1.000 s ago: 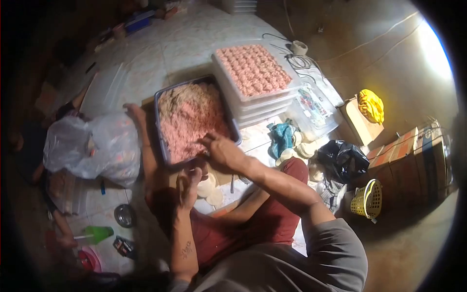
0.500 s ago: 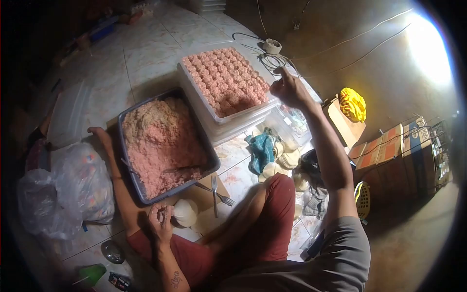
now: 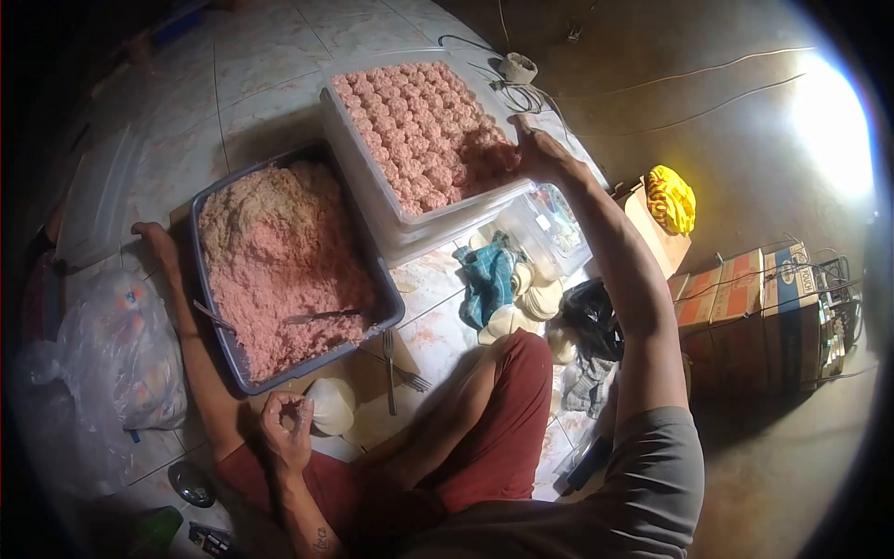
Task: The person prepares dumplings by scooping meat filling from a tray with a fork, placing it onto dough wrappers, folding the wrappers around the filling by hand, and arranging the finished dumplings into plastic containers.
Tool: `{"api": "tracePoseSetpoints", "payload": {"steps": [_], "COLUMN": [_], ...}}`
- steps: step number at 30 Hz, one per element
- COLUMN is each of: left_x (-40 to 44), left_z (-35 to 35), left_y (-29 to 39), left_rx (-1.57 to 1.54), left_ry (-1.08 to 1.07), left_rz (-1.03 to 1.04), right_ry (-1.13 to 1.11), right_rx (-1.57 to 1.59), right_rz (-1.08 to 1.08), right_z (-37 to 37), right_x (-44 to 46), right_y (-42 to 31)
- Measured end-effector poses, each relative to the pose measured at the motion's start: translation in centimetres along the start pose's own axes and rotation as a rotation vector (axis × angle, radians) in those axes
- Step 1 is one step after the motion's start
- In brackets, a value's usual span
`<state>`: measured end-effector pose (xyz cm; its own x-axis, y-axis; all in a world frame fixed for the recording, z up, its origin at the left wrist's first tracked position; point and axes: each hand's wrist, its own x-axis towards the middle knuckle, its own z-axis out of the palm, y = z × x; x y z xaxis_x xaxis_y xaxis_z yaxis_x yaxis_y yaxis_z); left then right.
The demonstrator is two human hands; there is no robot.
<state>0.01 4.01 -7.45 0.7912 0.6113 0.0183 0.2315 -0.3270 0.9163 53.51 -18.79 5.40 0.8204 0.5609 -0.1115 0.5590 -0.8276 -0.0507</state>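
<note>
My right hand reaches down to the right corner of a clear plastic tray filled with rows of pink minced-meat dumplings. Its fingertips are around a shaded dumpling there, partly hidden by the hand. My left hand hovers over my lap, fingers loosely curled with a gap to the thumb and nothing visible between them. Beside it, on a board, lies a stack of round white wrappers. A dark tub of pink minced filling stands in front, a utensil lying in the filling.
Two forks lie right of the wrappers. A teal cloth and more wrappers lie near my knee. A filled plastic bag sits at left; tied cardboard boxes stand at right. Cable runs behind the tray.
My right hand has come down from above the tray's right corner to the dumplings. My left hand stays near the wrappers. The whole view has shifted slightly.
</note>
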Motion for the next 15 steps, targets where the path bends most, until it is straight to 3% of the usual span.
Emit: {"api": "tracePoseSetpoints", "payload": {"steps": [2,4,8,10,15], "left_x": [-0.1,-0.2,-0.2,-0.1,-0.3], "left_z": [0.1,0.0,0.2,0.1,-0.1], "left_y": [-0.3,-0.5,-1.0,-0.8,-0.3], "left_rx": [-0.010,-0.015,0.007,0.028,0.032], "left_ry": [-0.003,-0.008,-0.033,-0.039,-0.030], "left_rz": [-0.011,-0.022,-0.027,-0.029,-0.045], "right_ry": [0.001,-0.010,0.026,0.164,0.038], "right_rx": [-0.019,-0.222,-0.326,-0.309,-0.301], "right_rz": [-0.090,0.069,0.267,0.270,0.392], "right_z": [-1.8,-3.6,-2.8,1.3,1.4], "right_x": [-1.0,-2.0,-0.5,2.1,3.2], "right_y": [-1.3,-2.6,-3.1,-0.4,-1.9]}}
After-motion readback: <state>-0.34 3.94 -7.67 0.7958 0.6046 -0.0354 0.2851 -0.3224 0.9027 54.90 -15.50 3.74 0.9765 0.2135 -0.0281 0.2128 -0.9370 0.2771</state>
